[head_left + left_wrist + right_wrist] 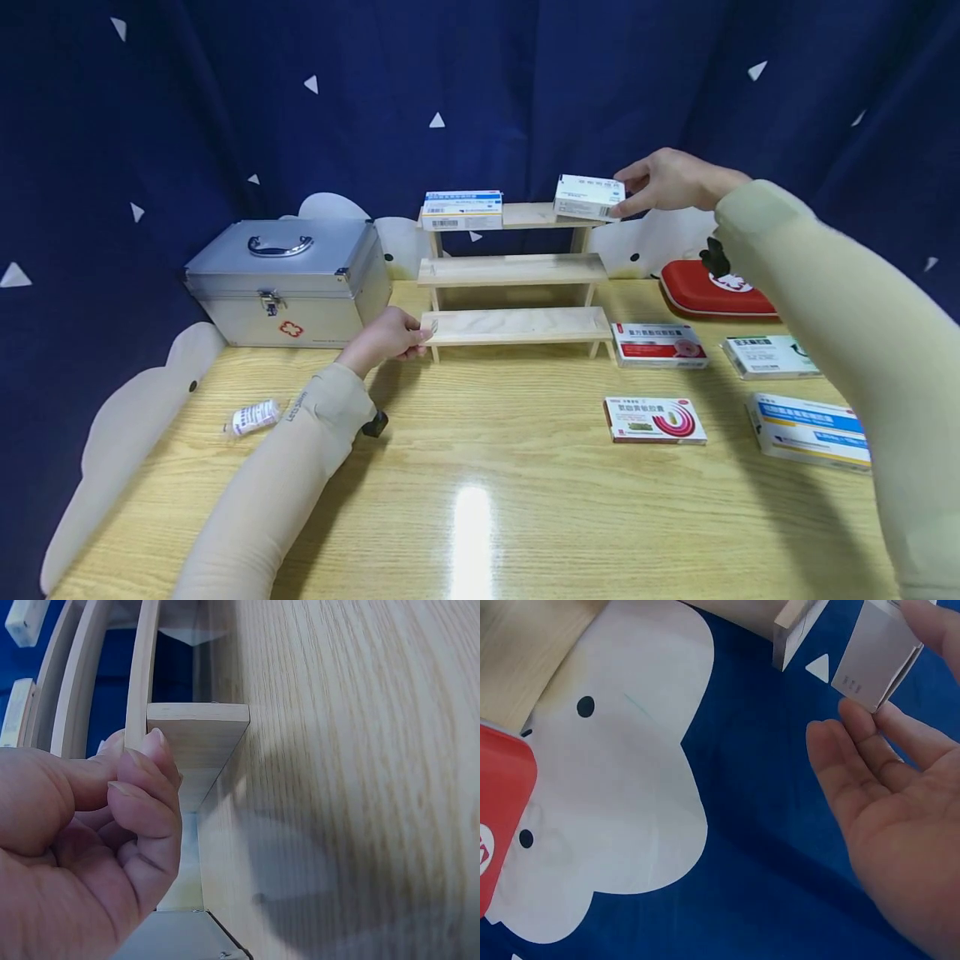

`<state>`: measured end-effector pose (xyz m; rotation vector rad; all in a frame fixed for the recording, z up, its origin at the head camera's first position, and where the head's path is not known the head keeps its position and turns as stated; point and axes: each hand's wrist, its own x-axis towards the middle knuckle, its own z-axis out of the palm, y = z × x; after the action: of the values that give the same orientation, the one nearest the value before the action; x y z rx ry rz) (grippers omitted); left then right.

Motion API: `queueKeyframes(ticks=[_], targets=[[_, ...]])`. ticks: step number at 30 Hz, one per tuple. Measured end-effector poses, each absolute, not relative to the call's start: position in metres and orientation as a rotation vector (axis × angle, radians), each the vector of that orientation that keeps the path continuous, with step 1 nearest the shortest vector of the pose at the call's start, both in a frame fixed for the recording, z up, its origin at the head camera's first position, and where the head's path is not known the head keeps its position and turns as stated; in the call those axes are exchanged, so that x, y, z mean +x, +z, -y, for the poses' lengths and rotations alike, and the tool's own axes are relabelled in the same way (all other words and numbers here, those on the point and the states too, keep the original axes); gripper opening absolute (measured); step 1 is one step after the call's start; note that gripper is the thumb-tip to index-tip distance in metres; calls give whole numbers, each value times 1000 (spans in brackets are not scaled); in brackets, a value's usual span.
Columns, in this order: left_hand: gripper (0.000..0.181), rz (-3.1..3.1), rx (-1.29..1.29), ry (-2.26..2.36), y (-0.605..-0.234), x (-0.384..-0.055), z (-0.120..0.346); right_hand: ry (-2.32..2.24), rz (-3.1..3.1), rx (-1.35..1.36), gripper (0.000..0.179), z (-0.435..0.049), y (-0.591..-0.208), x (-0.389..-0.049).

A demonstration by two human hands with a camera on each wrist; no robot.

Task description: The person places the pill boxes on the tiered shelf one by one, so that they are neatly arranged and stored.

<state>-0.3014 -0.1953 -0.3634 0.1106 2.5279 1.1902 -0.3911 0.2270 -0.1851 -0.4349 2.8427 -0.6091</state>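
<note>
A three-tier wooden display rack (517,325) stands at the back of the table. My left hand (386,337) pinches the left end of its lowest shelf between thumb and curled fingers, seen closely in the left wrist view around the shelf edge (142,675). At the right end of the top shelf, my right hand (667,182) holds a white medicine box (590,197) by its right side. In the right wrist view the box end (870,664) sits between thumb and fingers. A blue-and-white medicine box (462,210) rests on the top shelf's left end.
Left of the rack is a silver first-aid case (285,283), with a small clear-wrapped packet (255,417) before it. On the right lie a red zip case (697,287) and several medicine boxes, including a red-and-white one (660,345). A dark blue curtain (480,75) hangs behind.
</note>
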Motion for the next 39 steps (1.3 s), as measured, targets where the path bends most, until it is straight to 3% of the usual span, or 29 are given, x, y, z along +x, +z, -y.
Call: queueKeyframes(ticks=[11, 24, 39], targets=[[26, -2536, 117, 1202, -362, -300, 190, -621, -2831, -414, 90, -217, -184, -408], [26, -2541, 121, 1176, -365, -297, 190, -633, -2777, -331, 89, -202, -209, -425], [27, -2539, 127, 1180, -363, -299, 193, -586, -2705, -291, 88, -193, -200, -430]])
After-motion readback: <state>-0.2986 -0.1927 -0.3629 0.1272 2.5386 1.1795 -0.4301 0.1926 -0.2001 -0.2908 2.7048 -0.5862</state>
